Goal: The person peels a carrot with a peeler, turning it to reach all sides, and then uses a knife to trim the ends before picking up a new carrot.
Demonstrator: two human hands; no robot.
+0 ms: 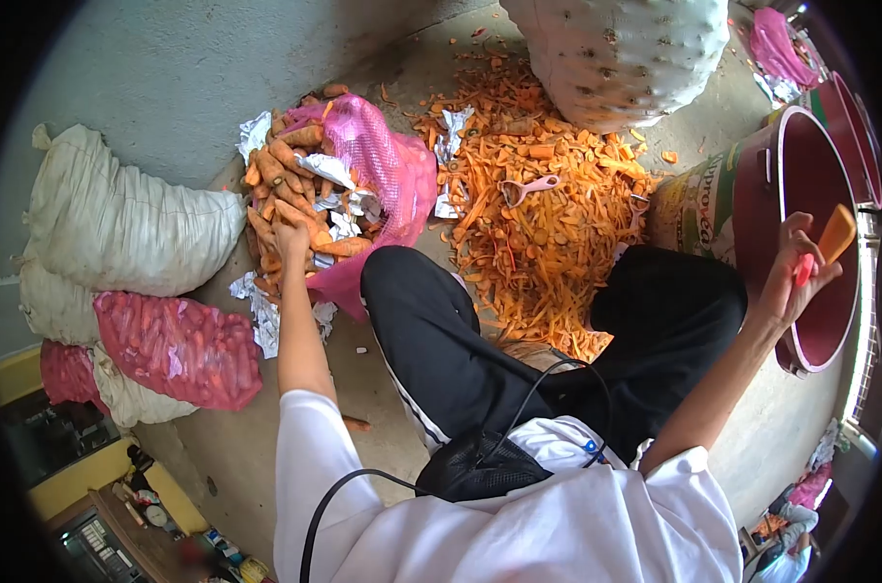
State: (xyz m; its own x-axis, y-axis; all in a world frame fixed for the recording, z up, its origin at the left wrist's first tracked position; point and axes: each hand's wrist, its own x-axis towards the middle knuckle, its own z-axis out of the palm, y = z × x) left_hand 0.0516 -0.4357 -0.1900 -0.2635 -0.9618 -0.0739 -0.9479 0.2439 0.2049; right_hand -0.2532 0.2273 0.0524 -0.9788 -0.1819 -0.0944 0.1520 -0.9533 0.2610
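My left hand (288, 240) is down in the pile of unpeeled carrots (284, 165), its fingers closed around a carrot (303, 220). The carrots spill from a pink mesh sack (373, 136) with crumpled paper among them. On the other side, my right hand (789, 277) is raised at the opening of a dark red bucket (818, 335). A peeled carrot (837, 233) is at its fingers, and a small tool with a red handle (803, 269) lies against the palm. The tool's working end is hidden.
Orange peelings (548, 228) cover the floor before my crossed legs, with a pink peeler (529, 188) on top. A large white sack (626, 58) stands behind them. White sacks (135, 219) and a red mesh sack of carrots (179, 345) lie at left by the wall.
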